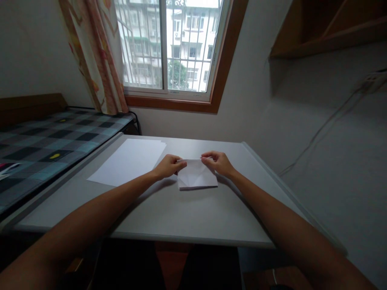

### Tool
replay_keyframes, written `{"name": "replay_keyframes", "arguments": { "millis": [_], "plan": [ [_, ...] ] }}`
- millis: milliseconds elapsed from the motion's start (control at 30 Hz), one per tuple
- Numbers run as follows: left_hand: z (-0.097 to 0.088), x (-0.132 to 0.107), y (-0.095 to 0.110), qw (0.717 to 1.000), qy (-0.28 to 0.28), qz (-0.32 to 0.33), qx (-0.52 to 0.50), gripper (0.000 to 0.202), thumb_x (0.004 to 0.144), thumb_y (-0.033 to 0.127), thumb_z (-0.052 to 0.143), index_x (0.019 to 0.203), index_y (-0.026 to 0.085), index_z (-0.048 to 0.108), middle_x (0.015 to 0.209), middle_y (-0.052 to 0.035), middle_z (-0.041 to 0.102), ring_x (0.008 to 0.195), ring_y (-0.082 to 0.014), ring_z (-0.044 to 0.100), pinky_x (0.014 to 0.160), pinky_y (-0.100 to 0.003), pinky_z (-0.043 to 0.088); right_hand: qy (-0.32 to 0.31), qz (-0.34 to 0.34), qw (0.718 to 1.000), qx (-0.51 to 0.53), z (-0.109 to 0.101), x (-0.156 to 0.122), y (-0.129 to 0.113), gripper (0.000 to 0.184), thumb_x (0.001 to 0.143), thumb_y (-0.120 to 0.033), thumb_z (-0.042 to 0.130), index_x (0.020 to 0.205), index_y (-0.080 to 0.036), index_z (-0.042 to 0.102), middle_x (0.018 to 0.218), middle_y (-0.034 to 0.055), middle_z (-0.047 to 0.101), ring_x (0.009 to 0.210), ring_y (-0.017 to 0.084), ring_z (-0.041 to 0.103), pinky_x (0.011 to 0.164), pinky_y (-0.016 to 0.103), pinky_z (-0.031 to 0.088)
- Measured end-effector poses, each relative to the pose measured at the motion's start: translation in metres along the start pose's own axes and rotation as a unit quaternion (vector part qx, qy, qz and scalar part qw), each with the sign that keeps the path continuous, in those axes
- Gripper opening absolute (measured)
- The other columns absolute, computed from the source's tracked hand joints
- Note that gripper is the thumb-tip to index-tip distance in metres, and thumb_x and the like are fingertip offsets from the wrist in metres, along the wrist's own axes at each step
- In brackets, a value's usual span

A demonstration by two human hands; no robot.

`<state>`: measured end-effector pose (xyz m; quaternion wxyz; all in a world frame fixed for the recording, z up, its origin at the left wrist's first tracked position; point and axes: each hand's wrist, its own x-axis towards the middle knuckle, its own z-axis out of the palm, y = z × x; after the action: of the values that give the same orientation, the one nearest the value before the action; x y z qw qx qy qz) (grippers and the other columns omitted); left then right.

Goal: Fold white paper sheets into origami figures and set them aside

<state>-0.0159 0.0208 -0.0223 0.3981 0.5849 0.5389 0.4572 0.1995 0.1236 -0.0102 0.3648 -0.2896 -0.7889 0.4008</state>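
Note:
A folded sheet of white paper [197, 177] is held over the middle of the white table [187, 217], its lower edge facing me and showing layers. My left hand [169, 166] pinches its upper left corner, the thumb lying on top. At the upper right corner, my right hand [218, 162] grips the paper between thumb and fingers. Crease lines run across the face of the folded sheet. The fingers behind the paper are partly hidden.
Loose white sheets [130, 159] lie stacked on the left of the table. A bed with a checked cover [60, 137] adjoins the table's left side. Beyond the table stand a wall and a barred window [169, 48]; a wooden shelf [329, 36] hangs at upper right.

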Motion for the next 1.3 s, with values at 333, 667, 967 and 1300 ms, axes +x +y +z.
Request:
{"name": "replay_keyframes", "arguments": {
  "millis": [333,667,967,1300],
  "plan": [
    [0.01,-0.001,0.002,0.962,0.033,0.135,0.236,0.03,0.084,0.037,0.054,0.09,0.014,0.072,0.069,-0.0031,0.068,0.058,-0.0115,0.054,0.055,-0.021,0.039,-0.083,-0.223,0.926,-0.294,0.014,0.0,-0.015,0.013,0.08,-0.024,0.061,0.078,-0.02,0.073,0.08,0.007,0.072,0.079,0.021,0.061,0.083,0.036,0.037],
    [0.014,-0.009,0.014,0.947,0.059,0.173,0.263,0.029,0.086,0.033,0.054,0.091,0.013,0.073,0.063,-0.0046,0.067,0.052,-0.0104,0.052,0.052,-0.021,0.036,-0.094,-0.182,0.96,-0.192,0.018,-0.002,-0.019,0.018,0.082,-0.03,0.058,0.078,-0.019,0.072,0.076,0.0053,0.07,0.071,0.016,0.061,0.071,0.029,0.043],
    [0.001,-0.002,-0.001,0.98,0.09,0.106,0.145,0.027,0.081,0.034,0.057,0.088,0.013,0.073,0.055,-0.0017,0.062,0.046,-0.0092,0.049,0.046,-0.019,0.036,-0.087,-0.065,0.986,-0.124,-0.003,0.001,-0.007,0.024,0.075,-0.038,0.062,0.071,-0.016,0.072,0.064,0.0038,0.067,0.056,0.013,0.054,0.052,0.024,0.038],
    [-0.002,0.003,-0.004,0.994,0.1,0.048,0.012,0.027,0.073,0.035,0.065,0.081,0.01,0.073,0.054,-0.0005,0.059,0.046,-0.0072,0.045,0.045,-0.019,0.034,-0.067,0.042,0.997,0.001,-0.022,0.006,0.005,0.029,0.066,-0.042,0.068,0.063,-0.013,0.067,0.058,0.0007,0.06,0.054,0.01,0.048,0.053,0.024,0.037]
  ]
}}
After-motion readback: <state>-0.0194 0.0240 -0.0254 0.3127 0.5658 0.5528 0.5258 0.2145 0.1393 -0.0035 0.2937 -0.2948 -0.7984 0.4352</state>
